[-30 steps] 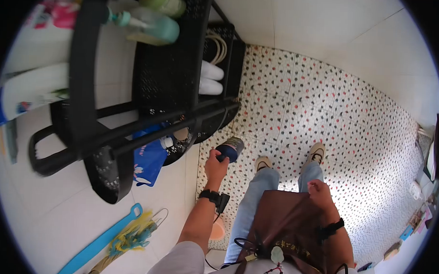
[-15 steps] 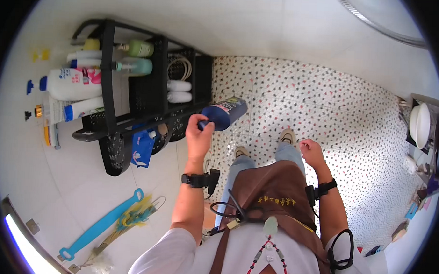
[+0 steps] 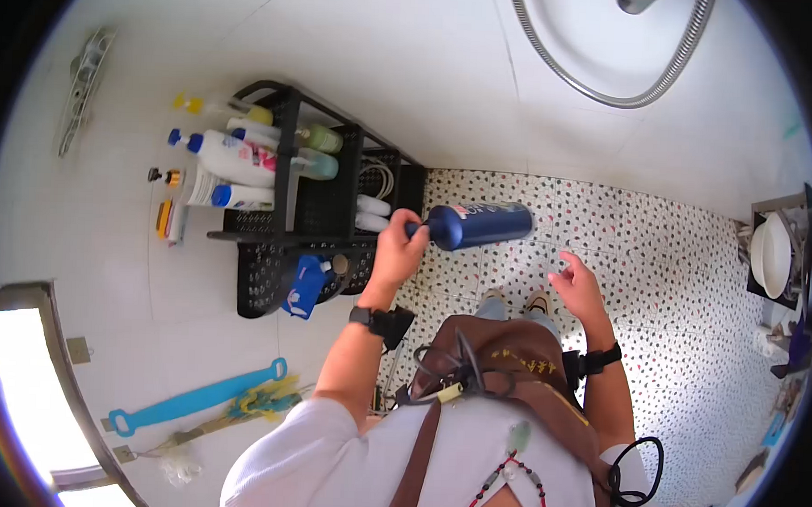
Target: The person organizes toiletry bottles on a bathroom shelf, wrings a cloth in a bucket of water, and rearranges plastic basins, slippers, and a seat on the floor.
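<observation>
A dark blue bottle (image 3: pixel 487 226) lies sideways in the air, its label turned partly upward. Around its neck and cap are the closed fingers of my left hand (image 3: pixel 401 246), so the cap is mostly hidden. My right hand (image 3: pixel 577 284) hovers to the right of the bottle, apart from it, with thumb and fingers spread and nothing in them. Left of the bottle stands a black shelf rack (image 3: pixel 288 160) against the wall. It carries a white pump bottle (image 3: pixel 239 158), a green bottle (image 3: pixel 322 139) and a pale teal bottle (image 3: pixel 316 165).
A blue pouch (image 3: pixel 306 286) sits in the rack's side basket. On the left wall hangs a light blue strap (image 3: pixel 195 396) beside dried flowers (image 3: pixel 240 409). A metal shower hose (image 3: pixel 608 98) loops at the top. White bowls (image 3: pixel 771 255) stand far right. The floor (image 3: pixel 656 253) is speckled.
The bottle has moved right and swung level, still in my left hand. My right hand's fingers have spread from a loose curl. The head view has shifted, showing more of the upper wall and hose.
</observation>
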Demonstrator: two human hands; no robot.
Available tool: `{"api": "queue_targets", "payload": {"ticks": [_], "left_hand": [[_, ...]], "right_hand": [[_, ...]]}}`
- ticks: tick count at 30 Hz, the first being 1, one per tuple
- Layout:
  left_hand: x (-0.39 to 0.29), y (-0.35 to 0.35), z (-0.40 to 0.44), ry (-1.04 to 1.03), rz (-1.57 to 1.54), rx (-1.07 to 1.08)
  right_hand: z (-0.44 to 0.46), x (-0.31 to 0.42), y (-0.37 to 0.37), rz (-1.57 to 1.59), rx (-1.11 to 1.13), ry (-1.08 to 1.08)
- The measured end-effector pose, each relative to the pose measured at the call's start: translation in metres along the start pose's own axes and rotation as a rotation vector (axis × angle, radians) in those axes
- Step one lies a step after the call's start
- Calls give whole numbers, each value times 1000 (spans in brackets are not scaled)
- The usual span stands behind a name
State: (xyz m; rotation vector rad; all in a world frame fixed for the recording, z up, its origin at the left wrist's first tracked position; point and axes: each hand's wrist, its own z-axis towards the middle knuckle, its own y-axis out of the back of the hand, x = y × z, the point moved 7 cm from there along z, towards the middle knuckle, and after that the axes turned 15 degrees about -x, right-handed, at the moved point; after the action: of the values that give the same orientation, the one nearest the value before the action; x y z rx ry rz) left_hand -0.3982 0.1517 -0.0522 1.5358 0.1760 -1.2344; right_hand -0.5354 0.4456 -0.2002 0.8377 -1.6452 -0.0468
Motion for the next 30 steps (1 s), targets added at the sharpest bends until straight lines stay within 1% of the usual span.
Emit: {"api": "queue_targets", "payload": {"ticks": [1, 3, 4, 7, 9, 11, 13, 15, 16, 17, 19, 20, 21, 23, 24, 25, 27, 28, 30], "left_hand": [[-1, -4, -3, -23, 27, 32], [1, -6, 0, -31, 34, 42], [9, -1, 3, -27, 60, -2], [29, 23, 10, 49, 81, -67], [44, 35, 19, -62, 205, -131], [66, 37, 30, -51, 206, -139], [76, 44, 39, -7, 239, -147], [74, 60, 47, -28, 269, -230], [71, 73, 51, 8, 271, -275], [69, 86, 56, 41, 273, -321], [63, 109, 61, -54, 362, -412], [60, 118, 63, -81, 398, -435], [60, 122, 64, -87, 399, -427], [55, 131, 65, -156, 471, -518], [59, 131, 67, -153, 509, -526], [66, 130, 67, -150, 503, -531], [82, 127, 72, -117, 575, -565], [89, 126, 74, -115, 576, -575], [106, 124, 80, -4, 609, -619]], "right_hand": [[-9, -1, -2, -9, 9, 6], [-20, -5, -3, -287, 35, 41], [-27, -10, -7, -279, 96, 10], [-41, -34, -17, -218, 137, -32], [-45, -34, -17, -204, 128, -8], [-44, -40, -18, -229, 125, -77], [-44, -30, -18, -273, 125, -101], [-40, -32, -11, -272, 70, -97], [-39, -45, -13, -211, 59, -154], [-38, -56, -15, -218, 63, -157], [-37, -45, -17, -282, 38, -137], [-38, -37, -19, -357, 48, -79], [-40, -33, -25, -352, 45, -87], [-39, -27, -33, -395, 71, -72], [-38, -27, -40, -388, 114, -138], [-37, -22, -46, -381, 137, -123], [-30, -17, -57, -304, 142, 9], [-24, -12, -55, -304, 144, 18], [-12, -6, -53, -309, 212, -25]]}}
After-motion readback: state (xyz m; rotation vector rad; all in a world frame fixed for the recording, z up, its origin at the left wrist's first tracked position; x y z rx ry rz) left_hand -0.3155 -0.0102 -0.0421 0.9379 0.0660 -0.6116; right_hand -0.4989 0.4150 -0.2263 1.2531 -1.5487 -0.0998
